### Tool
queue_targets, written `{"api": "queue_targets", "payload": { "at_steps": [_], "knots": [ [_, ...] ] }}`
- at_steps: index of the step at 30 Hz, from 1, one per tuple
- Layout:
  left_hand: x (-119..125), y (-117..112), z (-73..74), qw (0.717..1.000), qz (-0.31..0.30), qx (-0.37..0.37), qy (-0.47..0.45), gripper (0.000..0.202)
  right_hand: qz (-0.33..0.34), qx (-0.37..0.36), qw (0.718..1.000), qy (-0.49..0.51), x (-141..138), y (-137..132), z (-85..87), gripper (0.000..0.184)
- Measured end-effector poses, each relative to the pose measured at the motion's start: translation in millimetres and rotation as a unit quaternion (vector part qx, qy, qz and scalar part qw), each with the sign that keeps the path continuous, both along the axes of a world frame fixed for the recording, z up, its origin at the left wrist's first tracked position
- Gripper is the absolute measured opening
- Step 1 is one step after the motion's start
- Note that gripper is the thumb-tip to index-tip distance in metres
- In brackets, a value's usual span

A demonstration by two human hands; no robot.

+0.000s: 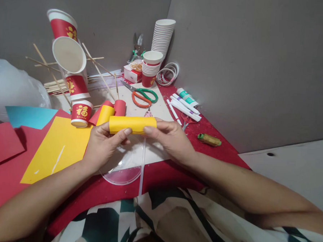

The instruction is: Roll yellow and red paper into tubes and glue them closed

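A rolled tube of yellow paper [133, 124] lies level between my hands, its long seam facing me. My left hand [103, 143] pinches the left end, thumb along the lower edge. At the right end, my right hand [174, 138] grips the tube the same way, with its fingers behind. Just beyond stand another yellow paper tube [105, 115] and a red paper tube [120, 107]. Below the held tube, a clear round plastic lid [120, 176] and a thin translucent stick [142, 170] rest near the table's front edge.
Scissors with green and orange handles [142, 98] lie on white board. Stacked paper cups [163, 36] stand behind. Joined red cups [76, 86] with wooden sticks rise at left. Yellow sheet [59, 148], white tubes [185, 107] and a thread spool [209, 139] lie about. Grey walls enclose the back.
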State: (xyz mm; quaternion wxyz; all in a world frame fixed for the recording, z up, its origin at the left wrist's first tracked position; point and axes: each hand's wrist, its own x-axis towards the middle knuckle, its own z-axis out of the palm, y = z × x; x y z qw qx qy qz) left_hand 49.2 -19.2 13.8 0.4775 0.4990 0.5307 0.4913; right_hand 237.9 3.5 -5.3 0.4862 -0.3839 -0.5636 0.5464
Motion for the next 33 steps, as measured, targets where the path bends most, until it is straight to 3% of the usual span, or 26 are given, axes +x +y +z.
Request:
{"api": "queue_targets", "payload": {
  "at_steps": [3,11,17,23,29,33],
  "knots": [
    [-0.6,-1.8,1.2,1.0,0.0,0.009,-0.001,0.027,0.006,-0.015,1.0,-0.017,1.8,0.8,4.4,0.037],
    [-0.9,-2.4,2.5,0.999,-0.029,0.012,-0.022,0.028,-0.007,0.042,0.998,-0.045,3.4,0.3,10.2,0.022],
    [-3.2,2.1,3.1,0.999,-0.046,-0.005,-0.01,0.021,0.001,0.065,0.996,-0.058,-1.6,4.4,2.0,0.014],
    [-3.4,1.6,-1.9,0.999,-0.046,-0.001,0.008,0.018,0.025,0.069,0.996,-0.055,2.3,6.7,-7.2,0.019],
    [-0.3,-0.1,-3.9,0.999,-0.046,0.001,-0.002,0.016,-0.001,0.133,0.988,-0.077,5.5,4.3,-7.9,0.011],
    [-0.2,1.0,-6.4,0.998,-0.047,-0.009,-0.048,0.018,0.034,0.098,0.994,-0.046,7.6,5.3,-2.1,0.008]
  ]
}}
